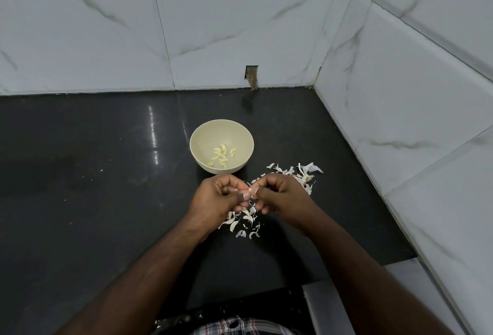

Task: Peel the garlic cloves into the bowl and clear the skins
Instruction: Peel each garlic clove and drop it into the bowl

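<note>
A cream bowl (198,134) stands on the black counter and holds several peeled garlic cloves (221,158). Just in front of it my left hand (216,199) and my right hand (283,199) meet. Together they pinch one small garlic clove (251,191) between their fingertips, and the fingers hide most of it. White garlic skins (246,224) lie scattered under and in front of my hands. A second heap of garlic skins (301,173) lies to the right of the bowl, partly behind my right hand.
The black counter (106,174) runs to a tiled back wall (213,41) and a tiled side wall (413,121) on the right. A small dark notch (252,75) sits in the wall behind the bowl. The counter's front edge (354,270) steps back at the lower right.
</note>
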`<act>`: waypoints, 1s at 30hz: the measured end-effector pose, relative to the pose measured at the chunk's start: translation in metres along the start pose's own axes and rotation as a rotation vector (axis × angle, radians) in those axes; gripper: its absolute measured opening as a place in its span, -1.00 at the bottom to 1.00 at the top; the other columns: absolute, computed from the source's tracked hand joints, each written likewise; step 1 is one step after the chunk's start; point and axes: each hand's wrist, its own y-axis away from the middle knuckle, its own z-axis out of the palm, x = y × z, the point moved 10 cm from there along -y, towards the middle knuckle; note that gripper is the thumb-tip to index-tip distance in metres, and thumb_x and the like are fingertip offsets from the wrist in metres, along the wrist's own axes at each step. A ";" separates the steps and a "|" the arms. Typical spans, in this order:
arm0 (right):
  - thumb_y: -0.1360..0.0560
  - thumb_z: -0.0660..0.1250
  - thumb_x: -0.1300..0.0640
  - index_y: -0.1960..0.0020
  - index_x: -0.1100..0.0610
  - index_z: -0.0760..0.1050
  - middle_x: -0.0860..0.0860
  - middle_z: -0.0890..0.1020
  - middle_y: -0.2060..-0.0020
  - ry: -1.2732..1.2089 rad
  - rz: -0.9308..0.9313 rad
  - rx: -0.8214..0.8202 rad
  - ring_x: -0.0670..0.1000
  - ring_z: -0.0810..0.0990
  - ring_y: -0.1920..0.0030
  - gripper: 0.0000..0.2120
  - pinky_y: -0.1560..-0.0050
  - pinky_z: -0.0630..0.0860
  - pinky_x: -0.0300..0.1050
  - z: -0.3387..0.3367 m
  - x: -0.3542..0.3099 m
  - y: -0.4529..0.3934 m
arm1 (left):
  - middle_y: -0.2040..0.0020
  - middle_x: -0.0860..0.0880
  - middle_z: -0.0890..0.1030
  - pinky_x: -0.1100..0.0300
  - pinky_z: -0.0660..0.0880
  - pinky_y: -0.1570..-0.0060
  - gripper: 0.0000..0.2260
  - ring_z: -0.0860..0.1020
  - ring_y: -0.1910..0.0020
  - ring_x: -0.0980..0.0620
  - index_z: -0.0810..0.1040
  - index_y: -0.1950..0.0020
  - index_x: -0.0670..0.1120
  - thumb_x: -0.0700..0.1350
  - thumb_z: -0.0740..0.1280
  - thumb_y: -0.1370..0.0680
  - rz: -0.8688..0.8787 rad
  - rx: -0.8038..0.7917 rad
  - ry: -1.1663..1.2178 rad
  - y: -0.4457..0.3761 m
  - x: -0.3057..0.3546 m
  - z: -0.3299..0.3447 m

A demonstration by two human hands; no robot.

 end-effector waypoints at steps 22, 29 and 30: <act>-0.54 0.26 0.36 0.16 0.19 0.48 0.08 0.59 0.44 0.128 0.004 0.002 -0.09 0.53 0.45 -0.86 0.33 0.47 -0.16 -0.001 -0.006 -0.003 | 0.23 -0.09 0.66 0.27 0.57 0.19 -0.84 0.63 0.22 0.07 0.70 0.04 -0.11 -0.35 0.45 -0.50 0.048 -0.064 0.111 0.002 0.010 0.006; -0.48 0.32 0.18 0.16 0.10 0.49 0.11 0.64 0.36 0.394 -0.001 0.043 -0.07 0.52 0.36 -0.95 0.26 0.44 -0.09 -0.003 -0.004 -0.005 | 0.27 -0.15 0.64 0.27 0.56 0.24 -0.92 0.61 0.27 0.04 0.65 0.06 -0.18 -0.34 0.41 -0.53 0.023 -0.041 0.178 0.000 0.006 0.002; -0.48 0.32 0.17 0.16 0.09 0.49 0.09 0.65 0.35 0.425 0.005 0.052 -0.09 0.52 0.37 -0.96 0.27 0.43 -0.10 -0.006 -0.002 -0.004 | 0.26 -0.16 0.64 0.27 0.56 0.24 -0.93 0.61 0.27 0.03 0.63 0.05 -0.20 -0.35 0.40 -0.54 0.011 -0.031 0.198 -0.002 0.005 0.001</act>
